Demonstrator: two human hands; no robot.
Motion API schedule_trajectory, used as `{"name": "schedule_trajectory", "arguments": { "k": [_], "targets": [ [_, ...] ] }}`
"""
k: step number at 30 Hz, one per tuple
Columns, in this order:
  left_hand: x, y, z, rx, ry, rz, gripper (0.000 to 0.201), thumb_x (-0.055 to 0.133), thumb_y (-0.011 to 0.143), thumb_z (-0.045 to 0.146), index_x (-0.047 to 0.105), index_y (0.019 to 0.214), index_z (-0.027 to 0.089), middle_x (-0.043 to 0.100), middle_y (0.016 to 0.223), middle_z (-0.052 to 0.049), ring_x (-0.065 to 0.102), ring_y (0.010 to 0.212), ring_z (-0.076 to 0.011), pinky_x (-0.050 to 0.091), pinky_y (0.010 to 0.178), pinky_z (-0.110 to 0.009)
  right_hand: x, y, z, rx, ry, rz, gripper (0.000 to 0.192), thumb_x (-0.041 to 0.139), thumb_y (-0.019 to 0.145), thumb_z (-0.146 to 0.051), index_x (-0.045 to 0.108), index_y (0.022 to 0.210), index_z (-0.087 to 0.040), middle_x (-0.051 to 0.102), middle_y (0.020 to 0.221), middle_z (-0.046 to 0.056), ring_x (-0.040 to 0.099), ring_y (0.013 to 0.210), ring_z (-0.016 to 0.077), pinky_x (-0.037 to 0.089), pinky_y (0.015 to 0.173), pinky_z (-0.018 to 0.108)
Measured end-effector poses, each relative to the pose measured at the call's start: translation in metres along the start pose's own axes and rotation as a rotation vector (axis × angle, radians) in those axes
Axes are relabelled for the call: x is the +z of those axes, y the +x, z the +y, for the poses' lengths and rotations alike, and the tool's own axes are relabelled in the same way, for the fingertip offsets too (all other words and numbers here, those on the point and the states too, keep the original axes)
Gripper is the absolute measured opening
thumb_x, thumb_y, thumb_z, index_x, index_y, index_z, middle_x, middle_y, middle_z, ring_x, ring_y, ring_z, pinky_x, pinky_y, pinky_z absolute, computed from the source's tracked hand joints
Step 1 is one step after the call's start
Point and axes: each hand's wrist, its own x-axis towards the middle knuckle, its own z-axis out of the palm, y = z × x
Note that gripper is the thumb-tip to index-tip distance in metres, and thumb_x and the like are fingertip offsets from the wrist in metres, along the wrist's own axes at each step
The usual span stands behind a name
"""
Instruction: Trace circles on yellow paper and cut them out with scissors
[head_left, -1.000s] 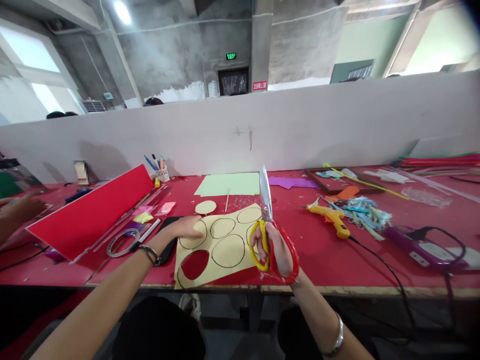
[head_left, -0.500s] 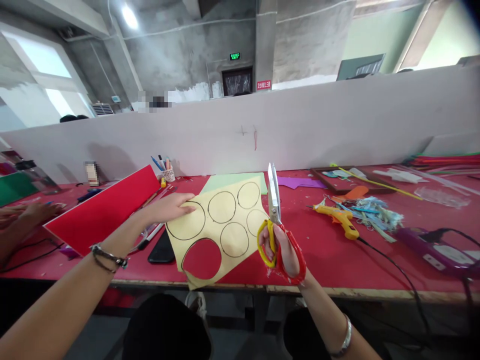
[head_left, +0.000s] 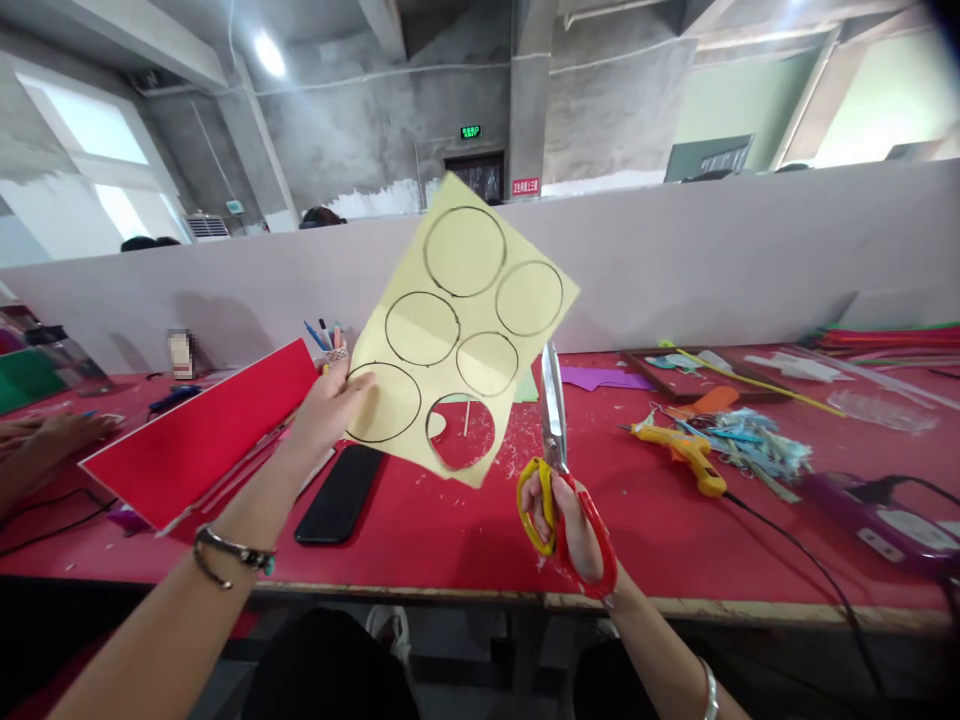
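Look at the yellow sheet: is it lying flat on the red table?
No, the left hand holds the yellow sheet up above the red table.

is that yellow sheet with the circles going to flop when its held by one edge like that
Probably only a little: the yellow sheet, pinched at one edge by the left hand, stands nearly flat in the air. The cut-out hole likely weakens that corner.

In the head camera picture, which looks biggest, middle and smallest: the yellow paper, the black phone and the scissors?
1. Yellow paper, though it is held up nearer the camera.
2. Scissors.
3. Black phone; close to the scissors, so unsure.
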Motion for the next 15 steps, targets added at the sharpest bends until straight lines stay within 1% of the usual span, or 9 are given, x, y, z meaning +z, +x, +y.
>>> {"name": "schedule_trajectory", "arguments": {
  "k": [3, 5, 7, 8, 9, 11, 15],
  "targets": [
    [0.016, -0.005, -0.022, -0.017, -0.176, 0.115, 0.040, 0.055, 0.072, 0.034, 0.056, 0.109, 0.018, 0.067, 0.100, -0.006, 0.063, 0.089, -0.0213, 0.051, 0.073, -0.029, 0.000, 0.000, 0.006, 0.007, -0.021, -0.002, 0.038, 0.041, 0.086, -0.052, 0.050, 0.073, -0.018, 0.049, 0.056, -0.003, 0.034, 0.036, 0.0057, 0.027, 0.036, 0.019],
    [0.030, -0.011, -0.034, -0.019, -0.246, 0.233, 0.040, 0.051, 0.076, 0.034, 0.052, 0.112, 0.019, 0.064, 0.109, -0.006, 0.060, 0.098, -0.0202, 0.051, 0.076, -0.027, -0.002, 0.000, 0.011, -0.018, -0.099, -0.005, 0.036, 0.041, 0.087, -0.050, 0.050, 0.074, -0.018, 0.044, 0.052, -0.004, 0.032, 0.037, 0.0068, 0.027, 0.037, 0.020],
    [0.043, -0.016, -0.041, -0.117, -0.335, 0.312, 0.038, 0.043, 0.080, 0.032, 0.046, 0.117, 0.021, 0.060, 0.117, -0.005, 0.058, 0.104, -0.0176, 0.051, 0.076, -0.025, -0.004, 0.001, 0.014, -0.050, -0.216, -0.023, 0.034, 0.043, 0.087, -0.049, 0.050, 0.075, -0.018, 0.044, 0.054, -0.004, 0.032, 0.039, 0.0076, 0.028, 0.039, 0.021],
    [0.048, -0.018, -0.043, -0.163, -0.359, 0.319, 0.037, 0.040, 0.082, 0.030, 0.043, 0.118, 0.022, 0.058, 0.119, -0.005, 0.057, 0.106, -0.0167, 0.052, 0.075, -0.024, -0.005, 0.002, 0.015, -0.064, -0.273, -0.039, 0.034, 0.044, 0.087, -0.049, 0.050, 0.075, -0.018, 0.045, 0.057, -0.003, 0.032, 0.041, 0.0078, 0.027, 0.040, 0.022],
    [0.053, -0.019, -0.045, -0.204, -0.378, 0.310, 0.036, 0.039, 0.082, 0.029, 0.043, 0.117, 0.022, 0.058, 0.119, -0.005, 0.058, 0.105, -0.0164, 0.052, 0.072, -0.024, -0.005, 0.002, 0.014, -0.069, -0.323, -0.057, 0.033, 0.044, 0.086, -0.049, 0.050, 0.075, -0.018, 0.045, 0.059, -0.002, 0.032, 0.042, 0.0080, 0.027, 0.040, 0.022],
    [0.060, -0.022, -0.047, -0.254, -0.394, 0.253, 0.032, 0.041, 0.081, 0.028, 0.046, 0.112, 0.022, 0.062, 0.113, -0.005, 0.060, 0.100, -0.0169, 0.053, 0.068, -0.024, -0.005, 0.003, 0.012, -0.072, -0.397, -0.100, 0.033, 0.042, 0.087, -0.049, 0.048, 0.076, -0.019, 0.043, 0.060, -0.003, 0.031, 0.043, 0.0084, 0.026, 0.041, 0.022],
    [0.063, -0.026, -0.049, -0.342, -0.438, 0.097, 0.026, 0.052, 0.076, 0.029, 0.052, 0.101, 0.021, 0.068, 0.096, -0.005, 0.065, 0.087, -0.0191, 0.054, 0.061, -0.026, 0.002, 0.004, 0.002, -0.081, -0.502, -0.158, 0.033, 0.041, 0.087, -0.050, 0.046, 0.075, -0.019, 0.039, 0.061, -0.003, 0.032, 0.048, 0.0098, 0.028, 0.045, 0.023]
  ]
}}
